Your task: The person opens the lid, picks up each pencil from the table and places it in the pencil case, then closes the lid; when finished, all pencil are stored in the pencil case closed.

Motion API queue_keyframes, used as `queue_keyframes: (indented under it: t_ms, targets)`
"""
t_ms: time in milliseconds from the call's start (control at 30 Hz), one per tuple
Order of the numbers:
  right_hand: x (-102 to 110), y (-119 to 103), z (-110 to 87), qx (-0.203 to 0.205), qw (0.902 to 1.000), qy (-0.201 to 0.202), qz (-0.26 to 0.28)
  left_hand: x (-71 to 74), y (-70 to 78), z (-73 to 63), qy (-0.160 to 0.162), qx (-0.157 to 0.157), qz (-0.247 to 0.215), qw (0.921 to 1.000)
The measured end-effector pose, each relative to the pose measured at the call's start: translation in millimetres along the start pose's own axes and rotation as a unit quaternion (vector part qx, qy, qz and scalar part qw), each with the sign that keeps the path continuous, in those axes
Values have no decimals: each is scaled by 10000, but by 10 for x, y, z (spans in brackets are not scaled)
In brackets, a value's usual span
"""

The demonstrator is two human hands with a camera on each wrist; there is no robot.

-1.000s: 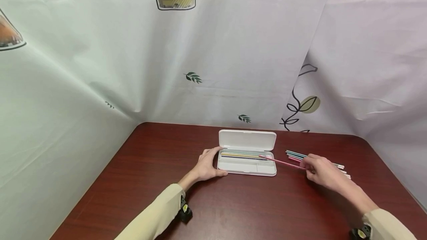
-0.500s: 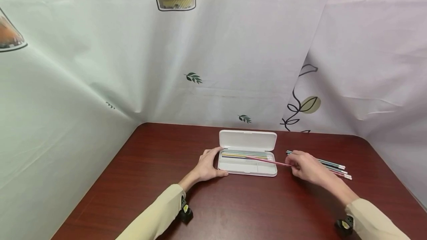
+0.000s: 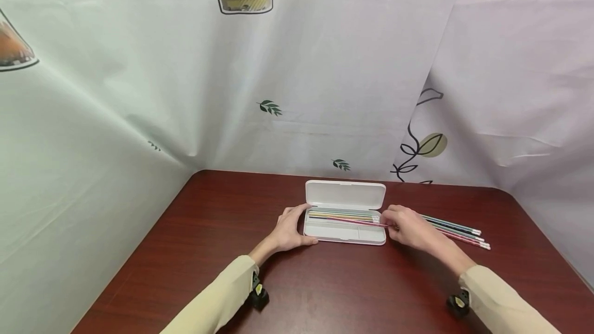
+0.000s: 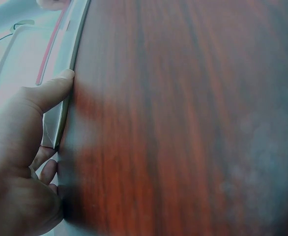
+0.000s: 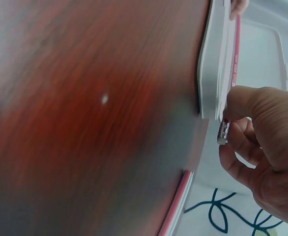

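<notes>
An open white pencil case (image 3: 331, 232) lies on the table, its lid (image 3: 344, 195) raised at the back. Several pencils (image 3: 341, 215) rest in its rear compartment. My left hand (image 3: 287, 230) holds the case's left end, thumb at the front edge and fingers toward the back; in the left wrist view the thumb presses the rim. With my right hand (image 3: 408, 228) I pinch a pink pencil (image 3: 357, 221) near its eraser end, at the case's right edge. The pencil slants over the case, its far end above the compartments. In the right wrist view its metal eraser end (image 5: 223, 132) shows below my fingertips.
Several more pencils (image 3: 459, 233), some pink and some bluish-green, lie on the table right of the case, partly behind my right hand. The dark red wooden table (image 3: 352, 287) ends at a pale patterned cloth (image 3: 306, 133) behind.
My right hand has moved left from the loose pencils to the case, bringing the pink pencil farther over it. The left hand stays at the case's left end.
</notes>
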State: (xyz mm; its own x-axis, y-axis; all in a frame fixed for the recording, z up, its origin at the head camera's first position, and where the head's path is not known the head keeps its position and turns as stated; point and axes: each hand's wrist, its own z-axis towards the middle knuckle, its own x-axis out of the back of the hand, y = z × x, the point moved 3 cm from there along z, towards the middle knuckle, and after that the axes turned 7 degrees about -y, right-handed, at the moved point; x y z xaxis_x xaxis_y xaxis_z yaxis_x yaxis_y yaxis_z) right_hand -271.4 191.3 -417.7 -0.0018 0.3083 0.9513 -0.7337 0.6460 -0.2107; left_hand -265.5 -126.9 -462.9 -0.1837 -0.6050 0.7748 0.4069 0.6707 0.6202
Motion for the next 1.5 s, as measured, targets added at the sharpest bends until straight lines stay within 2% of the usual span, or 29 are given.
queue_keyframes:
  t_ms: [267,600,1133,1333,1500]
  targets:
    - [-67,-62,123,86,9999,-141,47,-2,0,-1,-5,4,-9,10000]
    - [-97,-132,251,308,9995,-101,22,-10,-2,-2,-13,5,-4,10000]
    - [-158,-177,328,257,9994,-178,112,-7,11,-22,-74,32,35,10000]
    - [-95,-132,204,246,9996,116,16,-11,8,-14,-81,8,44,10000]
    - [33,38,-81,-6,9980,624,-98,6,9,1,-27,-27,85,10000]
